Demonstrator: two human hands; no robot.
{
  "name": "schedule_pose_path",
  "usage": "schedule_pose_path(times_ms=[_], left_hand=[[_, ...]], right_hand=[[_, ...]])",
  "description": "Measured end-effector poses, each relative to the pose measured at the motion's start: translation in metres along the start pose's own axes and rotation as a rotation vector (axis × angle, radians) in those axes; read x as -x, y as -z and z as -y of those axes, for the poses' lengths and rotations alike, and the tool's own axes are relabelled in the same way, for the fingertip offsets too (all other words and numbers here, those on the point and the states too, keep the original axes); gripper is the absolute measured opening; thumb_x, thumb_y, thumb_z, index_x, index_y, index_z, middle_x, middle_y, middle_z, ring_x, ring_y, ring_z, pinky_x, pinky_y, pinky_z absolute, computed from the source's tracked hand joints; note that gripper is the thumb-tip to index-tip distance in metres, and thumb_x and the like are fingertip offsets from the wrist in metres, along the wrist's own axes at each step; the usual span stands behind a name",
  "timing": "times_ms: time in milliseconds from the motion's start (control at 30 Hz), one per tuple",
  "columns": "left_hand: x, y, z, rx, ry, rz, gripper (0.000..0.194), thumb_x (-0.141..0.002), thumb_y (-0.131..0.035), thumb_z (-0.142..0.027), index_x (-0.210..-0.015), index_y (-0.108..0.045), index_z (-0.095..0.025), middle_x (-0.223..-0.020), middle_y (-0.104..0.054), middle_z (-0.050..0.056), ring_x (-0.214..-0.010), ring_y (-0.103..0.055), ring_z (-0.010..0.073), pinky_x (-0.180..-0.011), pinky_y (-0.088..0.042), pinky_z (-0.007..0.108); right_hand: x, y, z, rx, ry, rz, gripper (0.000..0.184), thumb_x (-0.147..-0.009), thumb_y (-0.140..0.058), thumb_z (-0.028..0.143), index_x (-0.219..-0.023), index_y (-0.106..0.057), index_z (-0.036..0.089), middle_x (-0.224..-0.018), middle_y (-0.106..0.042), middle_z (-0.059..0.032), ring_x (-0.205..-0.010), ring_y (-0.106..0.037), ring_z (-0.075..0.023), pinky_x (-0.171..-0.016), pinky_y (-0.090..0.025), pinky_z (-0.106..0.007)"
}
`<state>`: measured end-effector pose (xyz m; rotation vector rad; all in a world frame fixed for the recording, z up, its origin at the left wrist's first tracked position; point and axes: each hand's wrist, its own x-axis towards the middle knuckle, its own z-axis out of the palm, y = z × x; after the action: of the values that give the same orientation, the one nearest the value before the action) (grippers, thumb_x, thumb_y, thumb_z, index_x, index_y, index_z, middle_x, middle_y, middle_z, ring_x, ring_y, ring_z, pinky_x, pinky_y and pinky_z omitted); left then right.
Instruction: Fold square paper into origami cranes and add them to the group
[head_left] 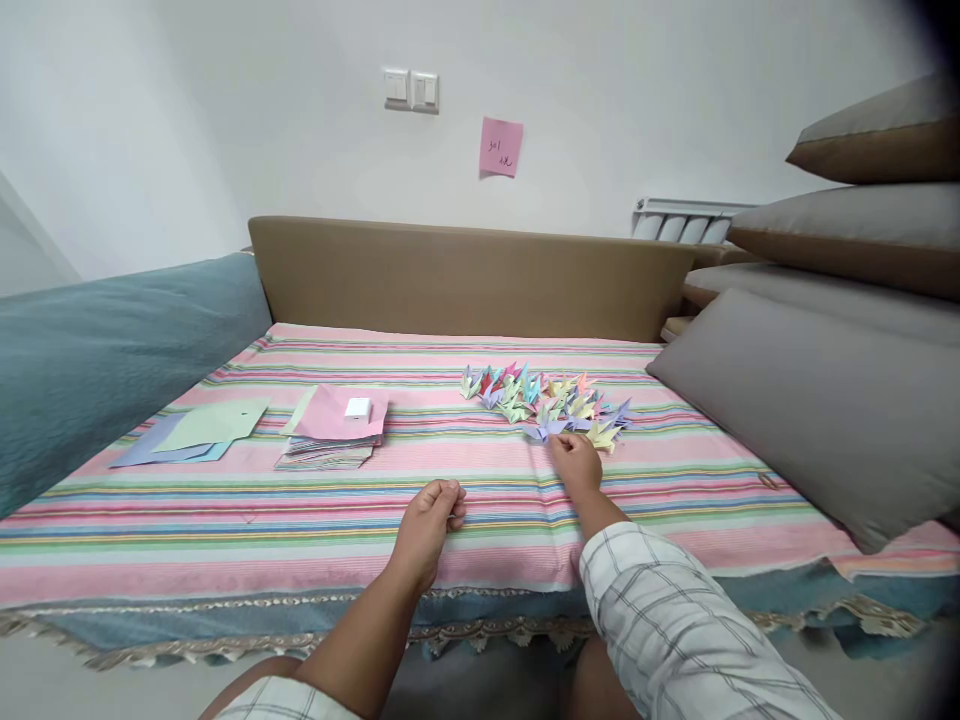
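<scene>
Many folded paper cranes (514, 405) in green, yellow, pink, red, blue and purple stand close together on the striped cloth. At the near edge of this cluster, my right hand (577, 464) pinches a lavender paper crane (545, 428) by its near side; the fingertips partly hide the spot where they meet it. My left hand (429, 525) hovers over the cloth, left of and nearer than the cranes. Its fingers are curled, thumb against forefinger, and no paper shows in them.
A stack of square paper (328, 452) lies left of centre, a small white box (358, 408) on top. Loose green, purple and blue sheets (214, 425) lie farther left. Grey cushions (817, 400) pile up at right, and a brown backrest (465, 280) stands behind the striped cloth (300, 500).
</scene>
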<state>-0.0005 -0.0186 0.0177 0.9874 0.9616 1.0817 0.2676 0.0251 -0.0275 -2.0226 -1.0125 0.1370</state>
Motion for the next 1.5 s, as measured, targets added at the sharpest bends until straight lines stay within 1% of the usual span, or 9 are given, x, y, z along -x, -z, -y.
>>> schedule_pose_path(times_ms=[100,267,400,567,800,1067,1300,1400,1500], left_hand=[[-0.001,-0.001,0.003,0.005,0.007,0.012,0.042,-0.061,-0.07,-0.054,-0.068,-0.058,-0.014,-0.066,-0.054,-0.001,-0.06,-0.05,0.009,-0.055,-0.043,0.02],[-0.001,0.0,0.005,-0.009,0.014,0.01,0.043,-0.061,-0.07,-0.055,-0.068,-0.058,-0.014,-0.068,-0.055,0.0,-0.061,-0.051,0.0093,-0.056,-0.043,0.021],[0.0,0.001,0.003,-0.021,0.016,-0.012,0.044,-0.059,-0.07,-0.056,-0.068,-0.058,-0.014,-0.069,-0.055,0.0,-0.062,-0.052,0.0097,-0.057,-0.044,0.021],[0.001,-0.001,0.002,-0.036,0.018,0.006,0.043,-0.06,-0.069,-0.056,-0.068,-0.058,-0.015,-0.065,-0.054,-0.001,-0.06,-0.05,0.0095,-0.056,-0.043,0.021],[0.003,0.0,0.001,-0.032,0.009,-0.002,0.042,-0.06,-0.069,-0.055,-0.067,-0.058,-0.015,-0.064,-0.054,-0.001,-0.059,-0.05,0.0094,-0.056,-0.042,0.021],[0.002,0.0,0.001,-0.021,0.008,-0.009,0.043,-0.06,-0.07,-0.054,-0.068,-0.058,-0.014,-0.067,-0.055,0.0,-0.061,-0.051,0.0096,-0.056,-0.043,0.021],[0.0,0.002,0.002,-0.034,-0.009,-0.014,0.044,-0.059,-0.069,-0.056,-0.068,-0.058,-0.014,-0.061,-0.053,-0.001,-0.057,-0.05,0.0097,-0.055,-0.043,0.022],[-0.005,0.006,0.002,-0.043,-0.026,-0.009,0.043,-0.061,-0.068,-0.056,-0.066,-0.057,-0.015,-0.06,-0.052,-0.002,-0.055,-0.049,0.0093,-0.054,-0.041,0.021],[-0.013,0.014,0.001,-0.085,-0.081,-0.028,0.04,-0.066,-0.064,-0.055,-0.065,-0.054,-0.017,-0.06,-0.051,-0.003,-0.054,-0.047,0.0091,-0.053,-0.038,0.021]], right_hand=[[0.0,0.001,0.0,0.014,-0.032,-0.015,0.034,-0.075,-0.048,0.049,-0.076,-0.068,0.022,-0.093,-0.063,-0.0044,-0.076,-0.055,-0.0169,-0.064,-0.038,-0.026],[-0.007,0.0,0.002,0.027,-0.066,0.019,0.041,-0.075,-0.046,0.055,-0.068,-0.067,0.02,-0.082,-0.063,-0.0049,-0.065,-0.052,-0.0165,-0.057,-0.035,-0.026],[-0.008,-0.001,0.001,-0.002,-0.05,0.037,0.043,-0.075,-0.045,0.057,-0.071,-0.068,0.021,-0.083,-0.065,-0.0036,-0.068,-0.054,-0.0169,-0.058,-0.036,-0.026],[-0.006,-0.001,0.0,-0.028,-0.013,0.047,0.041,-0.075,-0.046,0.057,-0.072,-0.069,0.022,-0.088,-0.067,-0.0017,-0.074,-0.056,-0.0175,-0.062,-0.038,-0.025],[-0.01,-0.001,0.001,-0.001,-0.082,0.026,0.047,-0.076,-0.043,0.058,-0.068,-0.068,0.02,-0.069,-0.065,-0.0052,-0.06,-0.053,-0.0177,-0.055,-0.036,-0.028],[-0.009,-0.002,0.002,-0.004,-0.083,0.011,0.045,-0.072,-0.048,0.061,-0.073,-0.069,0.022,-0.084,-0.066,-0.0054,-0.067,-0.055,-0.0175,-0.056,-0.036,-0.027],[-0.005,0.0,0.003,-0.027,-0.074,0.005,0.045,-0.069,-0.05,0.063,-0.074,-0.067,0.021,-0.087,-0.065,-0.005,-0.07,-0.055,-0.0182,-0.058,-0.037,-0.027],[-0.003,0.002,0.003,-0.048,-0.05,-0.019,0.048,-0.075,-0.043,0.062,-0.07,-0.065,0.02,-0.085,-0.064,-0.0064,-0.073,-0.054,-0.0192,-0.06,-0.036,-0.028],[-0.002,0.003,-0.003,-0.082,-0.016,-0.07,0.053,-0.081,-0.033,0.058,-0.07,-0.064,0.018,-0.086,-0.064,-0.0089,-0.076,-0.054,-0.0204,-0.065,-0.038,-0.029]])
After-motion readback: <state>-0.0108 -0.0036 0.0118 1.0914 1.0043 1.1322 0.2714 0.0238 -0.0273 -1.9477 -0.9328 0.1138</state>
